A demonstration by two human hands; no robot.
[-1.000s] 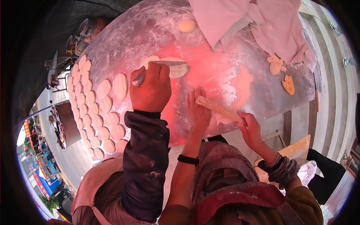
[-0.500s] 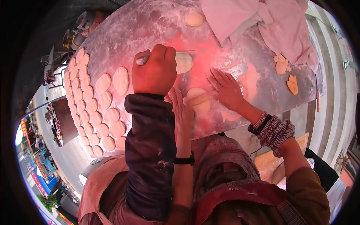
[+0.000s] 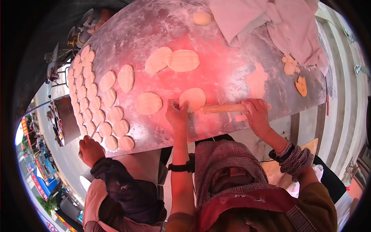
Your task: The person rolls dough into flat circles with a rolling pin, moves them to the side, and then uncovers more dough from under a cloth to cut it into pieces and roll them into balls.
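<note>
My left hand [image 3: 177,113] pinches the lower-left edge of a round, flat dough piece [image 3: 194,98] on the floured table [image 3: 228,58]. To its right, my right hand [image 3: 256,113] is closed around the right part of a wooden rolling pin [image 3: 223,108]. The pin's left tip lies just beside the dough. Another flat dough piece [image 3: 149,103] rests left of my left hand. Farther up, an oval scored piece [image 3: 183,60] touches a second oval piece [image 3: 157,60].
At the left, a co-worker's hand [image 3: 91,150] holds a thin tool near rows of flat dough pieces [image 3: 105,129]. A cloth [image 3: 241,19] covers the top right. Dough scraps [image 3: 301,86] lie at the right, and a dough ball [image 3: 202,18] at the top.
My left hand has come off the rolling pin onto the dough edge. My right hand and the pin have shifted right. The co-worker's arm has swung from the middle to the lower left.
</note>
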